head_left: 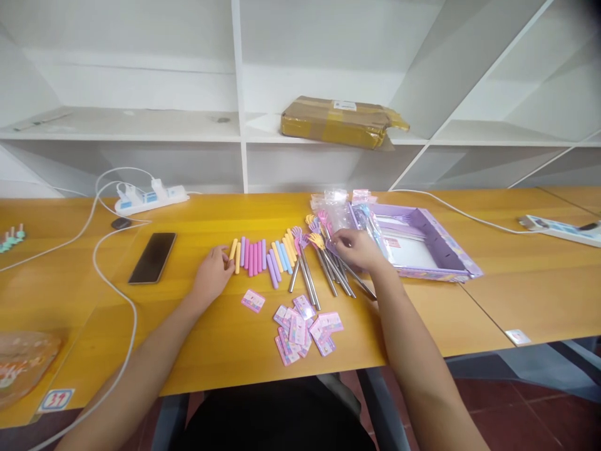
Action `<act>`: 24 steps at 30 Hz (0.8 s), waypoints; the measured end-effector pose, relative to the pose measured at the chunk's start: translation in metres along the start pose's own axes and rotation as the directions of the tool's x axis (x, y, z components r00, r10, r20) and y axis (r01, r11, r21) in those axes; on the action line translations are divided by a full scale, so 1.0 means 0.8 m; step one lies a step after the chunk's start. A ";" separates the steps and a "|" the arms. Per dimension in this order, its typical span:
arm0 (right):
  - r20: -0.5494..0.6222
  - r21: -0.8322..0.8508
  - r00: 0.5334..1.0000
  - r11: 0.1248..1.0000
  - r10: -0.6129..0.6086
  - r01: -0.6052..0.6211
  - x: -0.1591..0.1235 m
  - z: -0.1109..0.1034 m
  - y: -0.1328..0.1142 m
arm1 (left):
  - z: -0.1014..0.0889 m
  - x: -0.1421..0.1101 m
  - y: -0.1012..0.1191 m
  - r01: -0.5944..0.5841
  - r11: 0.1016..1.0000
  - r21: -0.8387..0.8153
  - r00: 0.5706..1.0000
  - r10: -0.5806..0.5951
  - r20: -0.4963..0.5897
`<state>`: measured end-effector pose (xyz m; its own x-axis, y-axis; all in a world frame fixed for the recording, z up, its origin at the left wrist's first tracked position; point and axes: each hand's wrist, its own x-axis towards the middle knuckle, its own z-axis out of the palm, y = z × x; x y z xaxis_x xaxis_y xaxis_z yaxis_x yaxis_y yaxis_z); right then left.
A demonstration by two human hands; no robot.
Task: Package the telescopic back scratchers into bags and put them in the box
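My left hand [213, 270] rests on the table at the left end of a row of coloured tubes, fingers loosely bent and apart. Its fingertips are beside the leftmost yellow tube [233, 249]; I cannot tell whether they touch. Pink tubes [253, 259], purple tubes [272, 269] and blue tubes [283, 257] continue the row. My right hand [355, 248] is over a pile of small hand-shaped back scratchers [317, 241] with metal rods [335, 275]. Its fingers are curled closed; what they pinch is hidden. Pink printed cards [297, 329] lie heaped nearer me.
A purple open box [439, 241] with wrapped pieces stands at the right, clear plastic bags [331, 203] beside it. At left lie a phone [153, 258], a power strip [153, 197] and loose white cable [134, 313]. A taped carton [328, 122] sits on the shelf.
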<state>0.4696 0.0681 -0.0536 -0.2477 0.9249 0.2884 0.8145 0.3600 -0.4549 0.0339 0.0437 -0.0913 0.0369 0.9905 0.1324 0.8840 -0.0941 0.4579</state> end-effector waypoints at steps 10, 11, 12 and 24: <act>0.056 -0.362 0.989 0.926 0.137 -0.108 0.008 0.032 -0.045 | -0.027 -0.015 0.015 0.057 0.944 0.324 0.972 -0.127 0.199; 0.049 -0.365 0.988 0.924 0.143 -0.116 0.009 0.034 -0.048 | -0.029 -0.017 0.016 0.058 0.942 0.331 0.968 -0.134 0.213; 0.040 -0.358 0.987 0.925 0.153 -0.128 0.009 0.034 -0.049 | -0.031 -0.018 0.017 0.063 0.941 0.334 0.965 -0.143 0.219; -0.322 0.497 0.891 0.858 0.319 -0.127 0.008 0.023 -0.036 | -0.031 -0.049 0.049 -0.073 0.996 0.055 0.980 0.061 0.191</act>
<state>0.4350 0.0655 -0.0540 0.2081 0.8997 0.3836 0.4698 0.2521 -0.8460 0.0555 -0.0011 -0.0564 0.1790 0.9838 -0.0106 0.9034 -0.1601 0.3979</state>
